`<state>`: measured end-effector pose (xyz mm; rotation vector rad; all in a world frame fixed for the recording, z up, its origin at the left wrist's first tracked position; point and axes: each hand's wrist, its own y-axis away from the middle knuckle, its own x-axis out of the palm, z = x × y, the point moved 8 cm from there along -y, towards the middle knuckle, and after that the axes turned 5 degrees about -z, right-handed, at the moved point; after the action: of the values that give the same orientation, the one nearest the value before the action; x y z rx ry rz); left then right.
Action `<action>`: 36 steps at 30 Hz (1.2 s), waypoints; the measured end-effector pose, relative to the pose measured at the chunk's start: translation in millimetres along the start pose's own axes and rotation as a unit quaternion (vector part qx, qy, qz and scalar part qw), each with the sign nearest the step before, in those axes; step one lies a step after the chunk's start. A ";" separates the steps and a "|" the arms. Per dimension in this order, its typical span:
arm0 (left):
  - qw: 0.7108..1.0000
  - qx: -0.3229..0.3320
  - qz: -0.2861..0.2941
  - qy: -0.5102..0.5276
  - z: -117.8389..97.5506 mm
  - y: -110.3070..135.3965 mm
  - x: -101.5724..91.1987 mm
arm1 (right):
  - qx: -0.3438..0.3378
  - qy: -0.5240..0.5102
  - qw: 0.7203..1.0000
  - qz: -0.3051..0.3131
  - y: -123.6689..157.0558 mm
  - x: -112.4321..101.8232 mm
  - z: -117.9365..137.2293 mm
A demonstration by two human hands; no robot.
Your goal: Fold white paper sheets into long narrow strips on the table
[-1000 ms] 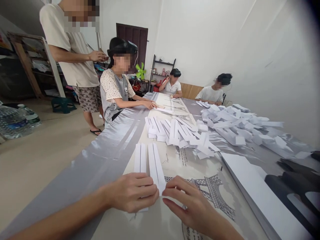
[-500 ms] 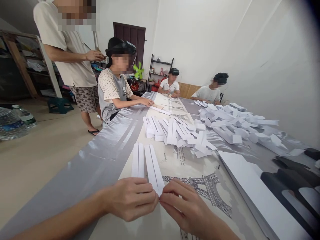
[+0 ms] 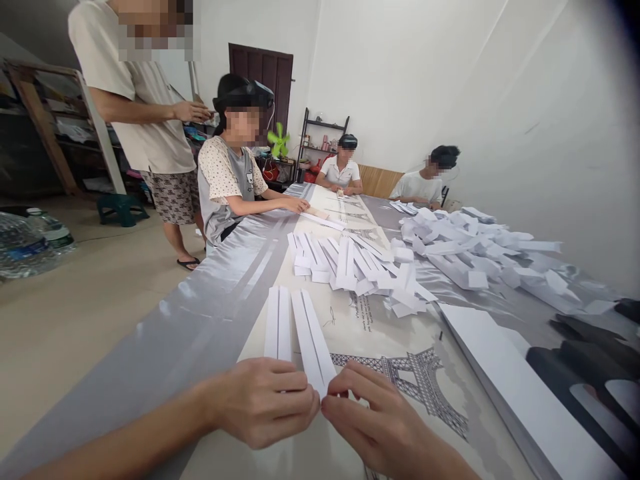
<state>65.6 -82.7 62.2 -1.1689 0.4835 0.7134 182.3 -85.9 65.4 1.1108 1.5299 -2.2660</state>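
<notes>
Two long white folded paper strips, each with a dark seam down its length, lie side by side in front of me. My left hand [image 3: 270, 403] is closed, its fingertips pinching the near end of the right-hand folded paper strip [image 3: 314, 340]. From the other side, my right hand [image 3: 370, 417] pinches that same end, and the fingertips of both hands almost meet there. The near end of the left-hand paper strip [image 3: 279, 327] disappears behind my left hand. My fingers hide the exact fold at the pinched end.
Beyond the strips is a pile of folded strips [image 3: 345, 260], with a larger heap of white papers [image 3: 465, 240] to its right. A stack of flat paper [image 3: 520, 380] and dark items [image 3: 575, 360] lie at right. Several people are around the table; one person [image 3: 235, 180] sits at left.
The right-hand strip's near end has shifted slightly right, widening the gap between the strips. Both hands stay pinched at its end. The whole view has moved a little.
</notes>
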 end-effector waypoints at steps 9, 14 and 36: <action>1.000 0.011 -0.009 -0.003 5.4 3.8 -1.3 | 0.001 -0.003 1.000 0.012 1.6 0.9 0.1; 1.000 0.000 -0.003 0.001 2.2 1.6 0.1 | 0.005 -0.013 1.000 0.001 -0.7 -1.1 1.5; 0.994 -0.050 -0.048 -0.084 14.9 -0.2 -18.1 | -0.022 0.030 0.994 -0.100 -1.9 -26.7 14.5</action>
<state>53.0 -73.2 79.6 -1.2064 0.2514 0.7513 193.2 -104.0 87.4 1.0665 1.7807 -2.3305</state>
